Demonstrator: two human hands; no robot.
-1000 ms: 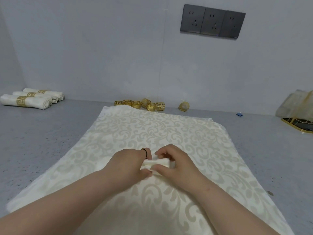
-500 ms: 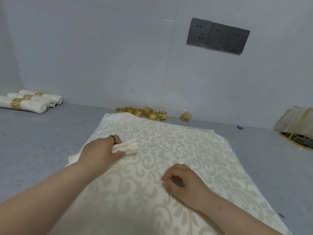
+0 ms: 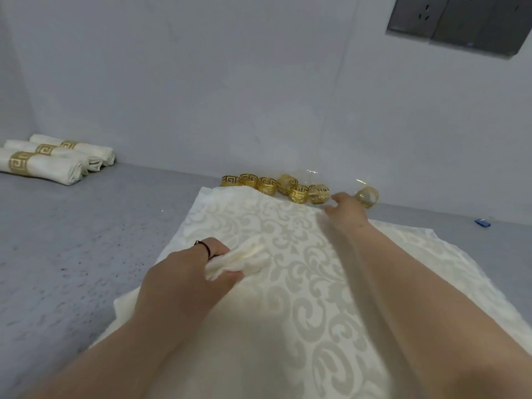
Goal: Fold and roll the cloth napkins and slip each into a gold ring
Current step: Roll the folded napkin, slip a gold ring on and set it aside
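My left hand (image 3: 184,272) grips a rolled cream napkin (image 3: 244,259) that lies across a large patterned cream cloth (image 3: 302,283) spread on the grey table. My right hand (image 3: 344,210) is stretched out to the far edge of that cloth, fingers loosely spread and holding nothing, right beside a row of several gold rings (image 3: 276,187) along the wall. One more gold ring (image 3: 368,196) lies apart, just right of my right hand. The hand is motion-blurred.
Three finished rolled napkins in gold rings (image 3: 54,161) lie at the far left by the wall. A small blue object (image 3: 482,222) sits at the right. Grey wall sockets (image 3: 460,21) are mounted at upper right. The grey table (image 3: 72,240) surrounds the cloth.
Both hands first held the roll together. My left hand carried it leftward; my right hand let go and has reached forward to the gold rings.
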